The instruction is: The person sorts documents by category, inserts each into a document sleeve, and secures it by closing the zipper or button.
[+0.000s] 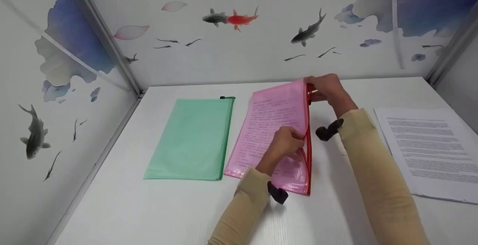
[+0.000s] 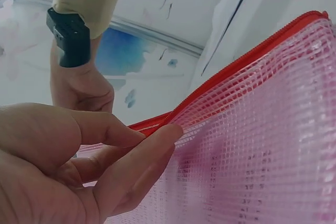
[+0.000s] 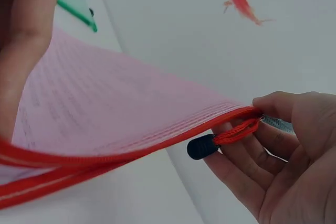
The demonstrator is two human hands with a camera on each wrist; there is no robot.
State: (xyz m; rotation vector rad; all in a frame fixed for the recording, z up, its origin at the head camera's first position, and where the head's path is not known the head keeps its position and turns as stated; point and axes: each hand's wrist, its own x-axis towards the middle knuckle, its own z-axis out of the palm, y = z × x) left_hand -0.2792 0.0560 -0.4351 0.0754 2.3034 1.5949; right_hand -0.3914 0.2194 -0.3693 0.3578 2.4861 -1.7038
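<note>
Green folder [image 1: 188,140]: lay flat on the left part of the surface [image 1: 112,207], with a dark zip pull [image 1: 227,97] at its far right corner; was touched by neither hand.
Pink folder [image 1: 276,105]: rested about mid-surface with its right side lifted, far corner close to the far edge.
Printed paper [image 1: 257,133]: lay inside the pink folder, seen through its cover; judged as the part already done.
Left hand [image 1: 285,142]: pinched one zip edge between thumb and fingers, about midway along the folder's right side.
Red zip [image 3: 42,184]: gaped beside the left hand and ran closer together towards the far corner; impossible to tell if meshed there. Judged part-way, with the parted stretch not yet closed.
Right hand [image 1: 325,86]: gripped the far right corner between thumb and fingers, with a red cord [image 3: 239,131] and black toggle [image 3: 202,147] hanging there.
Paper stack [image 1: 429,151]: lay flat towards the right edge, outside both folders and untouched.
Gap between folders: ran narrow, with little sideways room.
Far edge: came near the right hand, with the wall [image 1: 261,50] just beyond.
Stretch towards the paper stack: offered wider room, though crossed by the right sleeve [image 1: 377,174].
</note>
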